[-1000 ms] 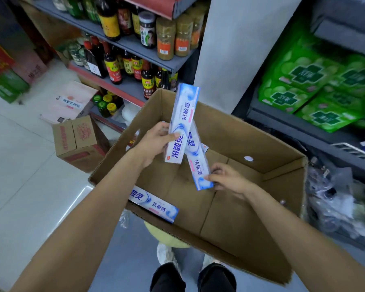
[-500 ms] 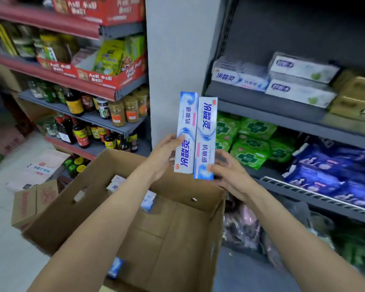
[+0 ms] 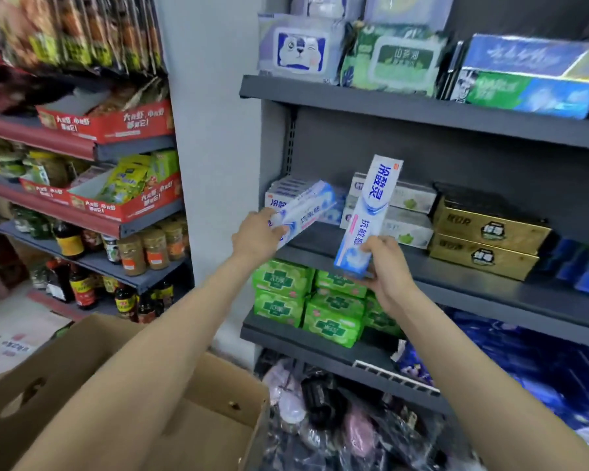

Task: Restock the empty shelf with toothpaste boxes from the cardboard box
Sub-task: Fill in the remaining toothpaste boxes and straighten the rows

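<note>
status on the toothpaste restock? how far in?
Done: a small stack of matching toothpaste boxes already sits at the shelf's left end. In hand: the left hand holds one box lying flat, angled toward that stack; the right hand holds a second box nearly upright in front of the shelf. Left: placing both. The cardboard box interior is mostly hidden, so remaining stock is unclear.

Two bare forearms — no sleeves, watch or rings visible
</note>
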The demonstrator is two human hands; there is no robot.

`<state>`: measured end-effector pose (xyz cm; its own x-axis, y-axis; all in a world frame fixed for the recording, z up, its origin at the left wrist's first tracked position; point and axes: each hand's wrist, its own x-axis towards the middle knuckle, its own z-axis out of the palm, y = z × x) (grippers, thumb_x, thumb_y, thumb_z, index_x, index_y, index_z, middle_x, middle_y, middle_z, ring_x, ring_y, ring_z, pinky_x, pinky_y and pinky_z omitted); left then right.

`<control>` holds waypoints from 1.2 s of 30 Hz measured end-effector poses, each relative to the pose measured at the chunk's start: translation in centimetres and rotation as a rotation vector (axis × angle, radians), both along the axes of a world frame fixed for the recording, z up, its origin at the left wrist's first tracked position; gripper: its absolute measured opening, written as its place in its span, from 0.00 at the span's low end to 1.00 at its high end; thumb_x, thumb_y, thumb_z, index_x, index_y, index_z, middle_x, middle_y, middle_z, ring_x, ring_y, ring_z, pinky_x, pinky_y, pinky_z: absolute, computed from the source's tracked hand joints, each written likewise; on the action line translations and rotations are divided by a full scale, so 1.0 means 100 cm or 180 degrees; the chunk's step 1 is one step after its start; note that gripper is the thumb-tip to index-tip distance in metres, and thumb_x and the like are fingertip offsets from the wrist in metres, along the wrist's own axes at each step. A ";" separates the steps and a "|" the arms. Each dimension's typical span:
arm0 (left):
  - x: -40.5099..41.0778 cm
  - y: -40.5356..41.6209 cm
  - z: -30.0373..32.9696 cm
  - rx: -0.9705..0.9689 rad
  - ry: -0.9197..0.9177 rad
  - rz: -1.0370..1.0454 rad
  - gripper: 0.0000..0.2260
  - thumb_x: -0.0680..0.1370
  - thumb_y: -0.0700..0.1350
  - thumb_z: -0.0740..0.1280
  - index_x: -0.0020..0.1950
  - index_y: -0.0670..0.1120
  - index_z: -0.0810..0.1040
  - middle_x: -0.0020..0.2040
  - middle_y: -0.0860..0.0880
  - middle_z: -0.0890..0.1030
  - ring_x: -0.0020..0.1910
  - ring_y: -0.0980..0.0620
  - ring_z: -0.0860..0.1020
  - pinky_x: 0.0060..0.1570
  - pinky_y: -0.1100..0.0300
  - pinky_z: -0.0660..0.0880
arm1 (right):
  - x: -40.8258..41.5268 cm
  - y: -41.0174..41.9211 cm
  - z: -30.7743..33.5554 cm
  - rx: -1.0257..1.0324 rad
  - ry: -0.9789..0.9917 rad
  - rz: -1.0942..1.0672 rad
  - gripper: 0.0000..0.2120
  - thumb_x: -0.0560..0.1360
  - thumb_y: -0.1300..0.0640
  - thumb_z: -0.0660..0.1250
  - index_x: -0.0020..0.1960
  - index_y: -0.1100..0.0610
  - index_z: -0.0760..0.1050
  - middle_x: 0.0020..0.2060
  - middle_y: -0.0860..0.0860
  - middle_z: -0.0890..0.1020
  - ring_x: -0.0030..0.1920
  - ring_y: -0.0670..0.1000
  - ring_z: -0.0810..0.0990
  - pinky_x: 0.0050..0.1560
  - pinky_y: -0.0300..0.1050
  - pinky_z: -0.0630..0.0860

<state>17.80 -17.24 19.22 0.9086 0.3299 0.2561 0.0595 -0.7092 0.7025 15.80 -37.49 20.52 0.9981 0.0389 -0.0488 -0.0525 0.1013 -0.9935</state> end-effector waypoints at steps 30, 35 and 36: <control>0.186 0.042 0.015 0.1592 0.0844 -0.0622 0.22 0.73 0.53 0.67 0.67 0.54 0.72 0.68 0.52 0.73 0.66 0.49 0.71 0.63 0.55 0.71 | 0.233 0.051 0.028 -0.3739 -0.1769 -0.0193 0.20 0.80 0.55 0.59 0.71 0.56 0.66 0.66 0.58 0.73 0.66 0.60 0.70 0.64 0.51 0.68; 0.194 0.040 0.027 0.2301 0.1200 -0.0797 0.25 0.74 0.60 0.67 0.68 0.54 0.71 0.69 0.54 0.71 0.67 0.51 0.69 0.63 0.56 0.69 | 0.294 0.074 0.030 -0.4493 -0.2213 0.0086 0.20 0.81 0.56 0.58 0.71 0.44 0.65 0.61 0.57 0.74 0.64 0.60 0.69 0.63 0.51 0.66; 0.195 0.039 0.030 0.2442 0.1252 -0.0805 0.25 0.74 0.61 0.66 0.69 0.54 0.70 0.69 0.54 0.70 0.68 0.50 0.69 0.62 0.56 0.69 | 0.306 0.078 0.028 -0.4601 -0.2269 0.0137 0.21 0.80 0.57 0.58 0.71 0.43 0.65 0.61 0.57 0.74 0.64 0.59 0.69 0.63 0.51 0.66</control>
